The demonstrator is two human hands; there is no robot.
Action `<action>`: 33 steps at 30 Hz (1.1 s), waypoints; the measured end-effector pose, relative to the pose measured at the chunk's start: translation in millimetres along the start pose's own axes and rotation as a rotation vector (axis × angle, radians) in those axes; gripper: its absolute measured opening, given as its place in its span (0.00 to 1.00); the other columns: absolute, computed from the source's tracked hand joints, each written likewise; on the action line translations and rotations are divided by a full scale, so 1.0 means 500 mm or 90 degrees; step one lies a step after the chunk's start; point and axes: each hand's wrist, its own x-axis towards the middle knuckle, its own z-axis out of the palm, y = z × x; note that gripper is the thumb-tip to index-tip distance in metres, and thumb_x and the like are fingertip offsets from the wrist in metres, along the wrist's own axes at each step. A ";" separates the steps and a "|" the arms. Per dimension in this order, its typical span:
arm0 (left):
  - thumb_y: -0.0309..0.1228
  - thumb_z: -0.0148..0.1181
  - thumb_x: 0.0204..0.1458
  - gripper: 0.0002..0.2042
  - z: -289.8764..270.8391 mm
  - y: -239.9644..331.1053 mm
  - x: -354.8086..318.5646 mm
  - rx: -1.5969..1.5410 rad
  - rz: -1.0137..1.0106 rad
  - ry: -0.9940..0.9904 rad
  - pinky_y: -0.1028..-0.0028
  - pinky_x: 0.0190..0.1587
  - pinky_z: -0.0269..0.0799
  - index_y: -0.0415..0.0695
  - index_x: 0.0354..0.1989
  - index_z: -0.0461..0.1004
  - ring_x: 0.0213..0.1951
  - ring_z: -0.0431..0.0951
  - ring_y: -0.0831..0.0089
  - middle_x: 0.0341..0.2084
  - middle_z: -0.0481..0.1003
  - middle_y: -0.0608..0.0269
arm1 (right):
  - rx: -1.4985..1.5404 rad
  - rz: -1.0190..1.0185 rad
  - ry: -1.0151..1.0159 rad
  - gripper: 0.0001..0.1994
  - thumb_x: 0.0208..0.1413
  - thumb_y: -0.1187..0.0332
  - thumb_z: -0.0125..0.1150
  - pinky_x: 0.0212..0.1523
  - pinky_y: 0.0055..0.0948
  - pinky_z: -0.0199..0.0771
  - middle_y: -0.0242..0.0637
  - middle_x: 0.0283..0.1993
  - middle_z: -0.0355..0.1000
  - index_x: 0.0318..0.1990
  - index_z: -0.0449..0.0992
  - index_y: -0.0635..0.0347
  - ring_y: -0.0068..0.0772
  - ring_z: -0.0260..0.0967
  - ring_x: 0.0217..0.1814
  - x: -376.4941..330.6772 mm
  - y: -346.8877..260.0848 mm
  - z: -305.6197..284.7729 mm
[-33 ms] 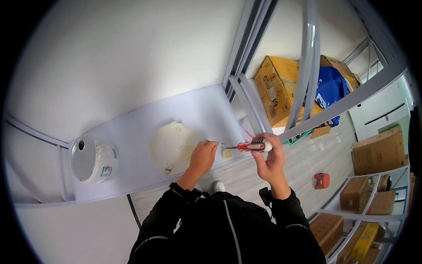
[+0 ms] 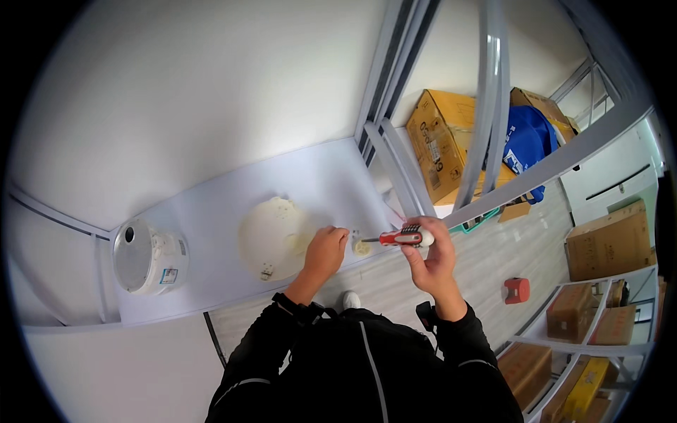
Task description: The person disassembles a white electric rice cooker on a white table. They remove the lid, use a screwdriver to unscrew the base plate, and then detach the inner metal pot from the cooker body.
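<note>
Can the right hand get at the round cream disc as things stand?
Probably not directly: the right hand holds a red screwdriver, and the left hand sits between it and the disc.

Screwdriver point(image 2: 396, 238) in R grip point(image 2: 437, 262) (red/wht)

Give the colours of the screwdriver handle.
The screwdriver handle is red and whitish, with black ribbed patches; it shows best in the head view.

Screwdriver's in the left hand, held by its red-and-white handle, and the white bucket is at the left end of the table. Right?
Wrong hand: the head view shows the right hand holding the screwdriver by its red-and-white handle. The white bucket is at the left end of the table, as you say.
</note>
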 end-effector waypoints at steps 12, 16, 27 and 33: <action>0.29 0.64 0.58 0.09 0.111 -0.004 0.056 0.223 -0.082 -0.040 0.54 0.46 0.78 0.49 0.46 0.85 0.44 0.82 0.53 0.40 0.83 0.59 | 0.054 -0.019 -0.153 0.27 0.57 0.71 0.77 0.60 0.44 0.77 0.51 0.58 0.77 0.63 0.74 0.64 0.54 0.77 0.58 -0.002 0.049 -0.123; 0.28 0.66 0.56 0.12 0.106 -0.003 0.041 0.207 -0.069 0.014 0.54 0.48 0.78 0.50 0.49 0.84 0.47 0.81 0.53 0.42 0.82 0.60 | 0.068 -0.024 -0.212 0.27 0.56 0.71 0.77 0.58 0.41 0.78 0.50 0.59 0.77 0.63 0.75 0.64 0.54 0.77 0.58 0.007 0.051 -0.128; 0.34 0.72 0.47 0.17 -0.037 -0.002 -0.122 0.239 -0.087 0.203 0.51 0.63 0.66 0.49 0.47 0.82 0.59 0.74 0.53 0.51 0.77 0.60 | 0.157 -0.051 -0.301 0.25 0.57 0.75 0.75 0.55 0.39 0.79 0.48 0.56 0.78 0.62 0.76 0.63 0.53 0.79 0.55 0.044 0.042 -0.036; 0.38 0.74 0.43 0.32 -0.112 -0.036 -0.203 0.309 -0.131 0.151 0.40 0.76 0.50 0.51 0.61 0.78 0.72 0.63 0.47 0.68 0.69 0.54 | 0.202 -0.062 -0.303 0.26 0.57 0.75 0.74 0.51 0.37 0.80 0.47 0.52 0.80 0.63 0.74 0.62 0.47 0.81 0.48 0.060 0.014 0.012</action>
